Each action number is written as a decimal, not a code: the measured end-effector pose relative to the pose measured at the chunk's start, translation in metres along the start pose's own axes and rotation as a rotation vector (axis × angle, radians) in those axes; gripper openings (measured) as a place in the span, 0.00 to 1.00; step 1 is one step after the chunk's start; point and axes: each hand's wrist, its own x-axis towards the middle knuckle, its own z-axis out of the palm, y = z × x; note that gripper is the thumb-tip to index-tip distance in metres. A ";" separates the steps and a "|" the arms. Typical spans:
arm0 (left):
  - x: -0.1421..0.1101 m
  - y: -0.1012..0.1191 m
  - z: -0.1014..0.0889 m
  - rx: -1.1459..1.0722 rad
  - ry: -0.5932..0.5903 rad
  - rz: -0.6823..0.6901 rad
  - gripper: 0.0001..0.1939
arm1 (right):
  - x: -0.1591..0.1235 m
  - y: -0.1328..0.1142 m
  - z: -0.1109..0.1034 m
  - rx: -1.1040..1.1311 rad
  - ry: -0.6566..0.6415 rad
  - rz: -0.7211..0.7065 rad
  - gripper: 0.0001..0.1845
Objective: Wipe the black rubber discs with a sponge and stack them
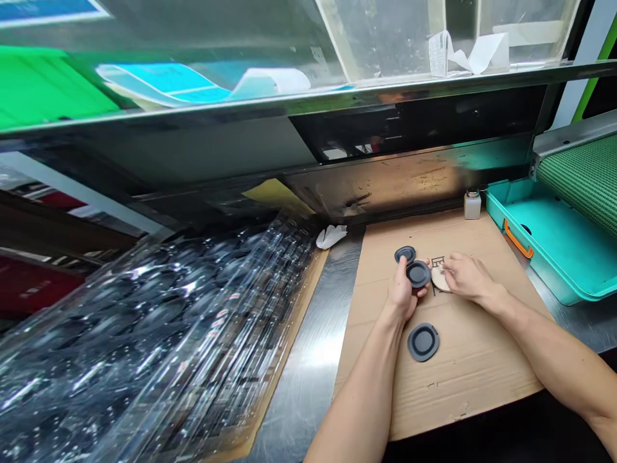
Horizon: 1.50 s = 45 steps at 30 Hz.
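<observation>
My left hand (402, 289) is closed around a dark grey round hinged case (418, 274) that lies opened out, its smaller round half (405, 253) pointing away from me. Just to the right, my right hand (467, 276) has its fingers curled onto a pale, round, flat pad (440, 280); the fingers cover part of it. Both hands are over a cardboard sheet (463, 366). Nearer to me on that sheet rests another dark grey round piece (423, 342), apart from both hands.
Clear plastic trays (193, 334) with dark round parts are stacked at the left. A small white bottle (472, 204) stands behind the cardboard. To the right are a teal bin (569, 257) and a green conveyor belt (585, 177). Crumpled white paper (331, 236) lies near the trays.
</observation>
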 end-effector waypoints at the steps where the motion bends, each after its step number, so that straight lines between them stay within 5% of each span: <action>1: -0.001 0.003 -0.001 -0.031 -0.022 -0.017 0.26 | 0.000 0.007 -0.003 -0.032 -0.003 0.059 0.13; 5: -0.002 0.012 -0.003 -0.137 -0.101 -0.117 0.27 | -0.001 0.023 -0.012 -0.144 0.021 0.185 0.15; 11: -0.003 0.013 -0.003 -0.115 -0.095 -0.067 0.27 | -0.008 0.006 0.001 -0.060 -0.011 -0.148 0.21; 14: -0.003 0.010 -0.002 -0.050 -0.051 0.028 0.26 | -0.008 0.005 0.008 -0.065 -0.022 -0.161 0.16; 18: 0.000 0.004 0.000 -0.051 -0.026 0.101 0.24 | -0.003 0.005 0.007 0.033 0.206 -0.079 0.21; 20: 0.002 0.001 0.001 -0.113 -0.028 0.084 0.23 | -0.003 -0.003 0.008 0.104 0.281 -0.134 0.23; 24: 0.004 -0.002 0.001 -0.226 -0.055 -0.033 0.23 | -0.005 -0.021 0.015 0.064 0.225 -0.318 0.20; 30: 0.004 0.007 -0.008 -0.217 -0.093 -0.099 0.20 | 0.002 0.003 0.015 -0.131 0.278 -0.007 0.21; 36: 0.000 0.015 -0.008 -0.271 -0.135 -0.119 0.21 | 0.002 0.015 0.013 -0.144 0.308 0.044 0.19; 40: -0.006 0.012 -0.002 -0.045 -0.107 0.078 0.20 | 0.005 0.020 0.015 -0.135 0.343 0.076 0.18; 45: -0.013 0.000 0.003 0.584 0.041 0.745 0.34 | 0.009 0.034 0.012 -0.138 0.434 0.146 0.20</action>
